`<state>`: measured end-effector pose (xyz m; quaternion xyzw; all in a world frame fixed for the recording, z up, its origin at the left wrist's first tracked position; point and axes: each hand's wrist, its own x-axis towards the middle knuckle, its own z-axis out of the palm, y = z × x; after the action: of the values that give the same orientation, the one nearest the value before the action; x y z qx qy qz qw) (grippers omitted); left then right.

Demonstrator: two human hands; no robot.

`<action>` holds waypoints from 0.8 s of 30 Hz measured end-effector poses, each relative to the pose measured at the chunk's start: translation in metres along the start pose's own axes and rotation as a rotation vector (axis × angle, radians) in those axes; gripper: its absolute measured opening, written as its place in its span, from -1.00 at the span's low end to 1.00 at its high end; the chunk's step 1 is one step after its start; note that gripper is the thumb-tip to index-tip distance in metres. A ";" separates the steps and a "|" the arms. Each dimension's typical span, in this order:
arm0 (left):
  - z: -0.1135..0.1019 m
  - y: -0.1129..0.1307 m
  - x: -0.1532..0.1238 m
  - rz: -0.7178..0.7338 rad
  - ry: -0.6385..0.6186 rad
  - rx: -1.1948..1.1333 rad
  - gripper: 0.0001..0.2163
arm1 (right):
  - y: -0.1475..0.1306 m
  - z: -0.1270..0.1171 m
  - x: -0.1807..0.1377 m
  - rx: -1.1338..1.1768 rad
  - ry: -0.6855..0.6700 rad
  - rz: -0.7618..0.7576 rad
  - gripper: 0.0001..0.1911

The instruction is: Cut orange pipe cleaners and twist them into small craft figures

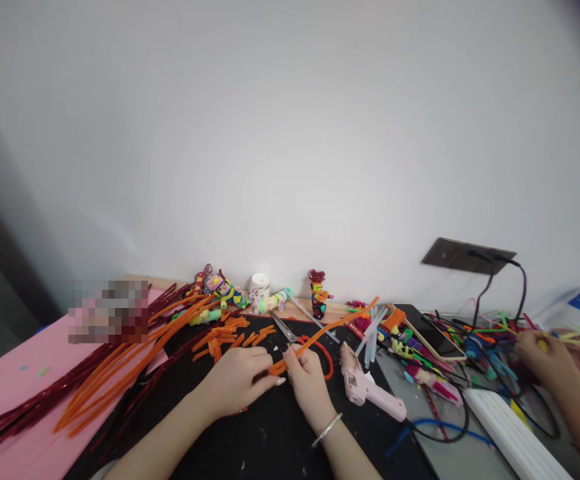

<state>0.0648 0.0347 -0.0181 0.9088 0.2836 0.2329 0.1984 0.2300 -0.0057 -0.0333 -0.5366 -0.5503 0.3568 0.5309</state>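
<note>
My left hand (pixel 237 381) and my right hand (pixel 307 379) meet over a black mat (pixel 270 433), both pinched on the near end of a long orange pipe cleaner (pixel 327 330) that slants up to the right. A bracelet circles my right wrist. Short cut orange pieces (pixel 225 333) lie just beyond my left hand. Scissors with red handles (pixel 295 335) rest behind my right hand.
A pink glue gun (pixel 370 387) lies right of my right hand. Long orange and dark red pipe cleaners (pixel 115 373) spread over a pink sheet at left. Small pipe-cleaner figures (pixel 317 293) stand by the wall. Another person's hands (pixel 550 360) work among coloured pieces at far right, near a phone (pixel 433 333).
</note>
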 end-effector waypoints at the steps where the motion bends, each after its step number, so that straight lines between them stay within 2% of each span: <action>1: 0.002 0.000 0.000 0.018 -0.005 0.021 -0.69 | -0.001 0.000 0.000 0.003 0.005 -0.004 -0.54; 12: 0.006 -0.002 0.001 0.009 0.017 0.028 -0.69 | -0.001 0.006 0.003 0.002 0.031 -0.016 -0.56; 20: 0.005 -0.002 0.002 -0.023 -0.052 0.157 -0.70 | 0.002 0.010 0.005 -0.023 0.059 -0.006 -0.60; 24: 0.000 0.001 0.002 -0.043 -0.034 0.011 -0.73 | 0.004 0.011 0.003 -0.031 0.064 0.001 -0.62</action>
<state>0.0667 0.0354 -0.0165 0.9074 0.3008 0.2116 0.2033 0.2207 -0.0004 -0.0384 -0.5565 -0.5381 0.3311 0.5396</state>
